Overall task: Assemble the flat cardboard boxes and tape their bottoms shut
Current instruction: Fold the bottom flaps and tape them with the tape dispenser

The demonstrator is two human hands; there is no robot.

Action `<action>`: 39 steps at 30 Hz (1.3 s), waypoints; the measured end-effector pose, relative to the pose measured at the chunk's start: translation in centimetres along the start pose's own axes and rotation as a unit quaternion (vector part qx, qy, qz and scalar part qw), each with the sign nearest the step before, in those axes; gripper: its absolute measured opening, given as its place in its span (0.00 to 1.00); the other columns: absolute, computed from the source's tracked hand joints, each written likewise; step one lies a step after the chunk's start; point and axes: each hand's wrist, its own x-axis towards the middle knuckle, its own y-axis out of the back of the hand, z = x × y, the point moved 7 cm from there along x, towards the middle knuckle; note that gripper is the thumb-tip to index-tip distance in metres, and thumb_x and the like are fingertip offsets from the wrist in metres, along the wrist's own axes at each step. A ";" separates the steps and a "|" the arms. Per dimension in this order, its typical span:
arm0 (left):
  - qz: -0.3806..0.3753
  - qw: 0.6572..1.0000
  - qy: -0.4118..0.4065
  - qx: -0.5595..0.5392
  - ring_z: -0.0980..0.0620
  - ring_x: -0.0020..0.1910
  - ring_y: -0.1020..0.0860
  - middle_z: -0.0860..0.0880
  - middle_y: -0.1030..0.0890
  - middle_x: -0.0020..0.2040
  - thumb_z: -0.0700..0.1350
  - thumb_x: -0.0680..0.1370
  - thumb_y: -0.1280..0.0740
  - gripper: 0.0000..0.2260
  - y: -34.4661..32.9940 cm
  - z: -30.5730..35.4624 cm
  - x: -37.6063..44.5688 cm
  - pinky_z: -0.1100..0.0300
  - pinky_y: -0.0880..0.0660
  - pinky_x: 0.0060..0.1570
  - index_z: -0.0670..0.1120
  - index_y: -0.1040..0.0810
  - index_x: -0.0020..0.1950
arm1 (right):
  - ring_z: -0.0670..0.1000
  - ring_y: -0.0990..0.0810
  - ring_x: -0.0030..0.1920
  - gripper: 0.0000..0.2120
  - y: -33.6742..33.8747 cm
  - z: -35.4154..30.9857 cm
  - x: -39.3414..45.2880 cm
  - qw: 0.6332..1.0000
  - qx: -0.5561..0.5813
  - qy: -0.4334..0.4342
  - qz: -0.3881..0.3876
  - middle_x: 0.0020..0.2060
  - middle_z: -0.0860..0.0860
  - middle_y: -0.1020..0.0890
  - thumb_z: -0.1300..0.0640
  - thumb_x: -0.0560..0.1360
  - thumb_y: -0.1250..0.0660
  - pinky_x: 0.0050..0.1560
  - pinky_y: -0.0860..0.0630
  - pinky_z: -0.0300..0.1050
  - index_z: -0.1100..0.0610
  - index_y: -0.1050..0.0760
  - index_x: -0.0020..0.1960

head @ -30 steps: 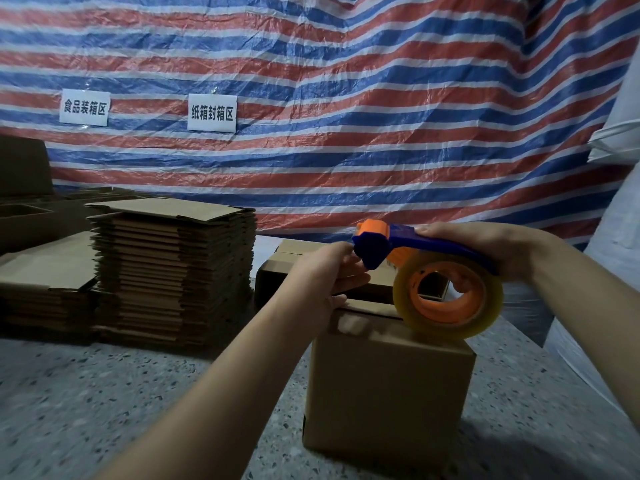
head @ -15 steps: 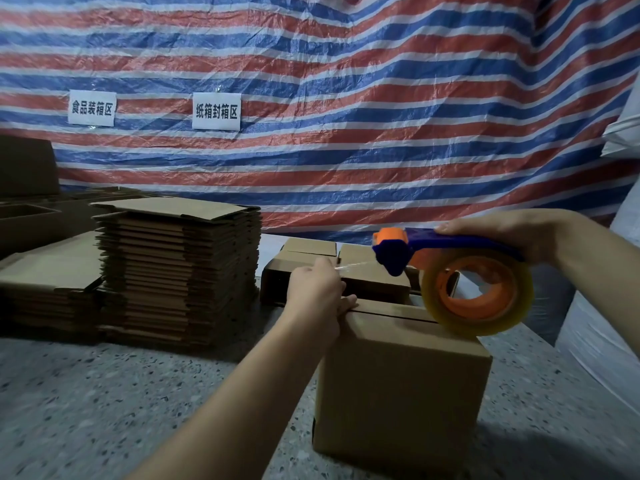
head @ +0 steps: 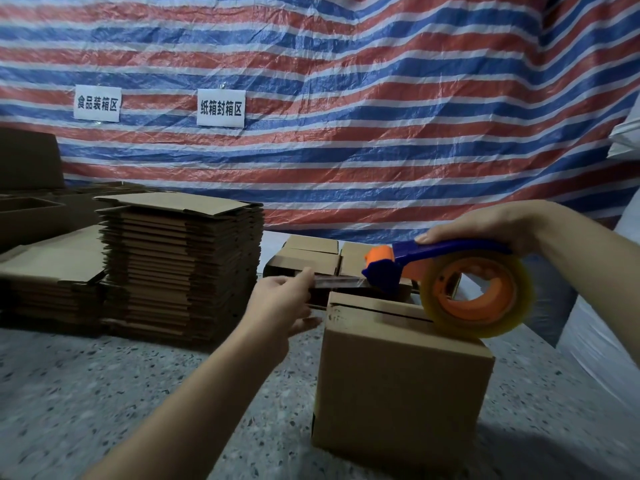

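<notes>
Two hands: both busy over one box.
Floor [head: 104, 393]: grey speckled, carries all boxes.
Backdrop: striped tarp [head: 346, 81], red, blue and white; two white signs [head: 221, 108] with black characters on it.
Box [head: 401, 379]: upright on the floor, near right; top flaps folded down, seam between them still untaped.
Left hand [head: 280, 303]: fingers pinch the free end of the tape strip [head: 337, 281], just beyond the box's far left corner.
Right hand [head: 485, 223]: curled over the blue handle of the dispenser [head: 446, 271]; its roll [head: 476, 296] rests at the box's right top edge.
Flat stack [head: 183, 268]: tall pile of folded cartons, left of the box, near the tarp.
Lower stack [head: 48, 275]: further left.
Behind box: small boxes [head: 308, 258], partly hidden by the dispenser.
</notes>
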 end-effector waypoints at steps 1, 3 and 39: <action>-0.003 1.000 0.000 0.015 0.53 0.28 0.27 0.47 0.26 0.37 0.48 0.79 0.32 0.11 0.4 -0.5 0.3 0.64 0.27 0.24 0.40 0.22 0.48 | 0.51 0.14 0.35 0.44 0.1 -0.2 -0.3 0.999 -0.025 -0.024 0.012 0.45 0.56 0.12 0.32 0.55 0.19 0.32 0.20 0.43 0.58 0.21 0.61; -0.012 0.999 0.010 0.031 0.54 0.29 0.31 0.48 0.28 0.37 0.47 0.79 0.33 0.08 1.0 -1.6 0.6 0.65 0.31 0.22 0.42 0.23 0.46 | 0.51 0.14 0.34 0.43 -0.3 -1.1 -0.1 0.998 -0.048 -0.025 0.008 0.43 0.56 0.12 0.32 0.53 0.21 0.31 0.21 0.42 0.58 0.22 0.59; -0.068 0.987 0.114 0.092 0.47 0.44 0.24 0.46 0.23 0.49 0.65 0.78 0.38 0.27 -0.4 -8.0 -1.4 0.55 0.25 0.45 0.42 0.25 0.62 | 0.49 0.16 0.29 0.40 -1.2 -2.1 -0.7 0.997 -0.045 -0.050 0.028 0.37 0.55 0.13 0.35 0.52 0.22 0.26 0.23 0.40 0.58 0.21 0.56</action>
